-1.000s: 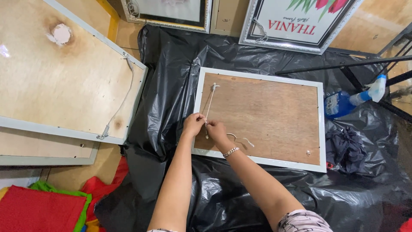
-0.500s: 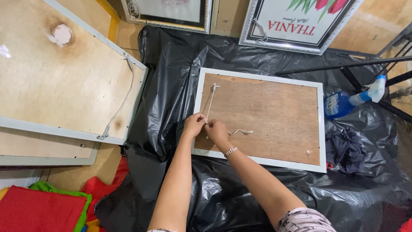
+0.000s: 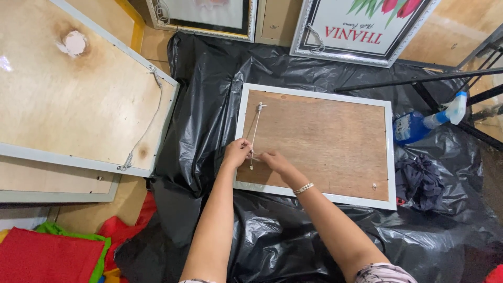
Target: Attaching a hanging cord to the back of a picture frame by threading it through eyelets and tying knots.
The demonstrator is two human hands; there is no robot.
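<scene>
The thin white hanging cord (image 3: 255, 131) is stretched along the left end of the brown plywood back of a white-framed picture (image 3: 319, 139), which lies face down on crumpled black plastic sheeting (image 3: 209, 94). The cord's near end is pinched between the fingertips of the left hand (image 3: 237, 152) and the right hand (image 3: 273, 160), both pressed together on it just above the frame's near edge; its far end is fixed at a small fastener near the far edge. The cord is judged light, limp and thin, best gripped close to its end; the backing board looks stiff but thin. A bracelet (image 3: 304, 188) is worn on the right wrist. Open board is left to the right of the hands. Further right, a dark crumpled cloth (image 3: 422, 181) and a blue spray bottle (image 3: 419, 124) are seen beside the frame. To the left, a larger frame (image 3: 78, 99) lies face down with its own cord. Beyond, two framed pictures (image 3: 361, 26) are leaned upright.
</scene>
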